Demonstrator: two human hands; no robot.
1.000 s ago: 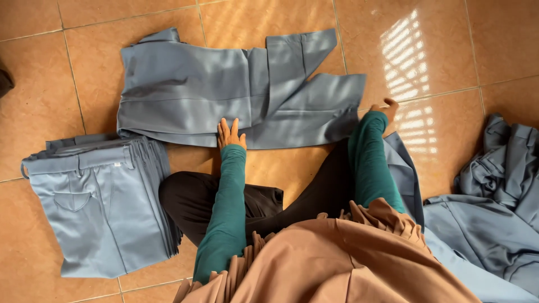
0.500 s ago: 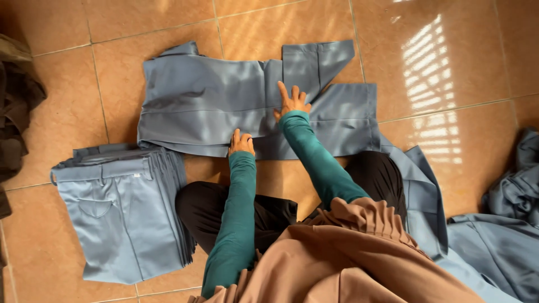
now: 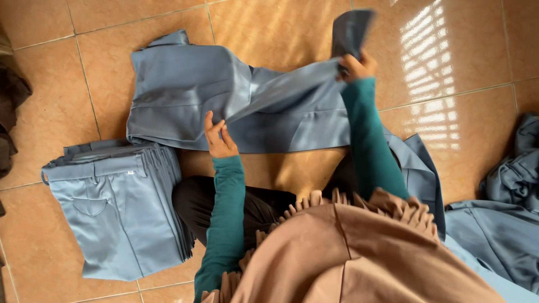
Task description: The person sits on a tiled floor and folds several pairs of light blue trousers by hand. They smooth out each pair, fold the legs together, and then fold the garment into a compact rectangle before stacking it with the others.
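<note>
An orange tiled floor [image 3: 281, 33] is covered by spread grey trousers [image 3: 185, 95], a folded stack [image 3: 118, 207] and a loose heap [image 3: 505, 213].

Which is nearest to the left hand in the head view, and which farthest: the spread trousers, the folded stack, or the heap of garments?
1. Spread trousers, under the left hand.
2. Folded stack, lower left.
3. Heap of garments, far right.

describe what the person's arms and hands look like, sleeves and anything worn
Both arms wear snug, long teal-green sleeves that end at the wrists. The left hand and right hand are bare: no gloves, and no rings, watch or bracelets that I can make out.
</note>
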